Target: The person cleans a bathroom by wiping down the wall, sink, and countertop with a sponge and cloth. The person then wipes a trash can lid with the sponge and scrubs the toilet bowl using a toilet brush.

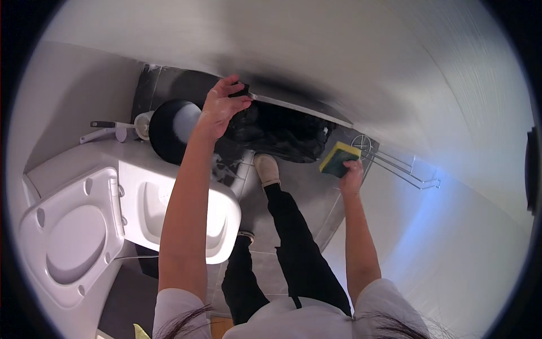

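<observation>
Into a snug bathroom, grey tiles point(313, 195) underfoot with paler joints running between them! A white wall point(339, 45) curves overhead through the wide lens. Over to the left, a white toilet point(230, 209), its hinged cover point(76, 243) wide open! And across to the right, a streak of blue light point(419, 220) glowing down the pale wall!

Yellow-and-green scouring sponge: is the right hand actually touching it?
Touching. The head view shows the right hand holding the scouring sponge, its fingers overlapping the green face near the right end.
</observation>
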`<action>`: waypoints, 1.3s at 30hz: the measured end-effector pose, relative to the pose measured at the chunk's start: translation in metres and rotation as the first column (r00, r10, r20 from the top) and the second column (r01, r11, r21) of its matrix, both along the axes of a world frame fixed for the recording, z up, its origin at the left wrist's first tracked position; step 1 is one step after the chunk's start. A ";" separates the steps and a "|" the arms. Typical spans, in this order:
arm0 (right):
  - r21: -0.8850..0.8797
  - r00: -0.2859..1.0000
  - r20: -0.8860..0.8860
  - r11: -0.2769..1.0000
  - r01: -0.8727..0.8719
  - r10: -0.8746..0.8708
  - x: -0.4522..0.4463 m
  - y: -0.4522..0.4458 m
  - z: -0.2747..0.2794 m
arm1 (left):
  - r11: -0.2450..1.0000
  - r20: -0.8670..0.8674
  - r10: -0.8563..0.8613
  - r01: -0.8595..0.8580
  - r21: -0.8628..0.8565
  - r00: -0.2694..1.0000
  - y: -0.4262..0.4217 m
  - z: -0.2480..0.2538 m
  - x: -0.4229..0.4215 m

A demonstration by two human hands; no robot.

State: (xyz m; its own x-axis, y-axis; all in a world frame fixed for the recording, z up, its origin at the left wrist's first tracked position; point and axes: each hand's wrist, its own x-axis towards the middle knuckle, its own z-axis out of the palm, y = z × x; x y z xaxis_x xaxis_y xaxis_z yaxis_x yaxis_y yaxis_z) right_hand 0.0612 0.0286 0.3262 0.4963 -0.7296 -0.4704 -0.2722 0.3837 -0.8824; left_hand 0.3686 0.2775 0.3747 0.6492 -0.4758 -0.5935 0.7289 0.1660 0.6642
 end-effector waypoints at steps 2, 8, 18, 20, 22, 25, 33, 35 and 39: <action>0.383 0.984 0.178 0.922 -0.057 -0.014 0.042 0.000 0.047 | 0.996 -0.035 0.020 -0.023 -0.081 0.999 0.007 -0.006 -0.003; 0.486 0.960 0.281 0.860 -0.156 0.015 0.110 -0.011 0.096 | 0.926 -0.096 0.172 -0.194 -0.324 0.980 0.017 -0.028 -0.025; 0.554 0.936 0.343 0.787 -0.273 0.083 0.110 -0.029 0.097 | 0.881 -0.434 0.402 -0.210 0.424 0.806 0.053 -0.133 -0.091; 0.541 0.939 0.319 0.789 -0.291 0.128 0.110 -0.032 0.096 | 0.835 -0.479 0.497 -0.249 0.491 0.723 0.050 -0.145 -0.109; 0.529 0.939 0.300 0.790 -0.308 0.165 0.108 -0.035 0.094 | 0.764 -0.334 0.543 -0.289 0.576 0.770 0.039 -0.154 -0.128; 0.518 0.935 0.287 0.787 -0.334 0.208 0.107 -0.039 0.088 | 0.666 -0.006 0.496 -0.376 0.644 0.868 0.029 -0.164 -0.157; 0.490 0.926 0.293 0.794 -0.359 0.238 0.099 -0.044 0.086 | 0.730 0.584 -0.116 -0.330 0.599 0.803 -0.024 -0.095 -0.181; 0.525 0.939 0.285 0.789 -0.319 0.191 0.095 -0.040 0.087 | 0.735 0.357 0.162 -0.354 0.579 0.920 -0.026 -0.094 -0.175; 0.637 0.960 0.272 0.734 -0.236 0.073 0.082 -0.031 0.077 | 0.640 0.075 0.634 -0.577 0.508 0.770 0.000 -0.117 -0.143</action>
State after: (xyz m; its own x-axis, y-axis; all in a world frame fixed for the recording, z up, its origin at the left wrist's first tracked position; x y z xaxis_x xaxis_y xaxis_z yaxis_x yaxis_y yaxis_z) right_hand 0.1435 -0.0019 0.4031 0.7207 -0.1822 -0.6688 -0.2162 0.8577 -0.4666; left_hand 0.2258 0.2772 0.2581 0.6116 0.3647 -0.7021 0.6472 0.2799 0.7091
